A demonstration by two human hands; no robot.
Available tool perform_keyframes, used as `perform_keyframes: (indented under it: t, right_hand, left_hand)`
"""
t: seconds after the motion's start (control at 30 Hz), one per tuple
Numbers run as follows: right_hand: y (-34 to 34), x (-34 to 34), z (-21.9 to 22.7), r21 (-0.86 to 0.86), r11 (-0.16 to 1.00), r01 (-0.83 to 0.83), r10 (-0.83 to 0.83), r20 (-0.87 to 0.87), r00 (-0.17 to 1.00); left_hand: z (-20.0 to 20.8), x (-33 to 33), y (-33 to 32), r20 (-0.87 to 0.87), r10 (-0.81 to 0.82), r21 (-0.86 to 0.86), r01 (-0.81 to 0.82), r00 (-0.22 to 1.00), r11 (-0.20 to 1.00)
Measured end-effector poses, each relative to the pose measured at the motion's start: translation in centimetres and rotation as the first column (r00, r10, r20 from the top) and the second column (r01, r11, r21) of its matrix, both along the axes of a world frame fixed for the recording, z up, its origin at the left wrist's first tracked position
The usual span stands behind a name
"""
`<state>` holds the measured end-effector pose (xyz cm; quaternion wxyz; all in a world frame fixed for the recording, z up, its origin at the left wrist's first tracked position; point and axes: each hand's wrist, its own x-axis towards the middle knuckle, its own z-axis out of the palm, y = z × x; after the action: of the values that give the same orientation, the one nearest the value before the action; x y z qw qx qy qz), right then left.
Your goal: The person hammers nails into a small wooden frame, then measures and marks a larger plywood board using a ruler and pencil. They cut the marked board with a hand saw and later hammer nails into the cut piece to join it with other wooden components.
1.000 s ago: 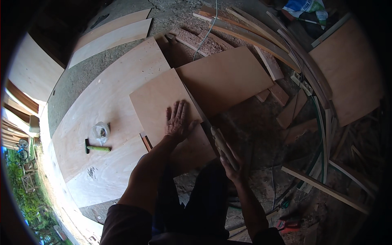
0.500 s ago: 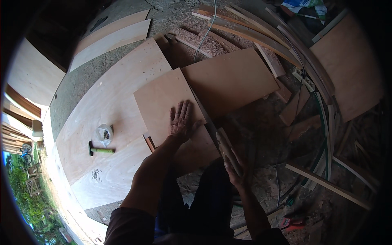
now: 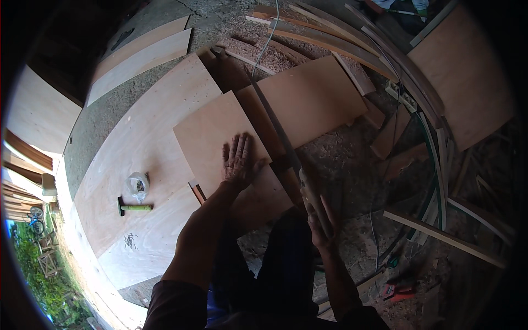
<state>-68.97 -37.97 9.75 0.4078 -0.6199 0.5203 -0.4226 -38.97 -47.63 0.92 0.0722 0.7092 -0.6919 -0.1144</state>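
My left hand (image 3: 238, 163) lies flat, fingers stretched out, on a square light-brown plywood piece (image 3: 204, 127). That piece rests on a larger pale plywood sheet (image 3: 132, 143). In my right hand (image 3: 322, 228) is the wooden handle of a handsaw (image 3: 279, 129). Its long dark blade points away from me, beside the right edge of the square piece and apart from it. Part of the blade passes over another plywood panel (image 3: 313, 99) lying to the right. My right fingers wrap round the handle and are partly in shadow.
On the pale sheet are a hammer (image 3: 135, 207) with a green handle, a clear plastic bag (image 3: 137, 184) and a small pile of nails (image 3: 130, 241). Wood strips (image 3: 330, 41) and shavings lie at the far right. A thin cord (image 3: 267, 44) runs across the floor.
The handsaw has swung away from the square piece's edge, to the right, showing more of its blade. My left hand stays flat on the piece. The whole view has shifted slightly.
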Motion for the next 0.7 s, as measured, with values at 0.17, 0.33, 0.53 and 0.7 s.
perform_keyframes:
  t: [0.17, 0.33, 0.53, 0.7]
  right_hand:
    - [-2.9, -3.5, -0.7, -0.449, 0.871, -0.199, 0.021, -0.371, 0.928]
    - [-8.6, -9.9, -4.2, -0.418, 0.82, -0.391, -0.05, -0.733, 0.679]
    - [-11.7, -14.7, -7.6, -0.212, 0.804, -0.556, -0.043, -0.952, 0.302]
    - [-11.7, -13.8, -8.0, -0.173, 0.88, -0.443, -0.02, -0.944, 0.33]
  left_hand:
    - [0.2, 1.1, 0.8, -0.012, 0.03, -0.036, -0.03, 0.999, 0.999]
    - [2.3, -1.3, 5.3, -0.155, 0.503, 0.077, -0.497, 0.85, 0.864]
    - [-0.9, -1.7, 9.9, -0.651, 0.716, 0.249, -0.82, 0.253, 0.515]
    - [-3.9, 2.2, 11.2, -0.704, 0.451, 0.679, -0.331, -0.549, 0.656]
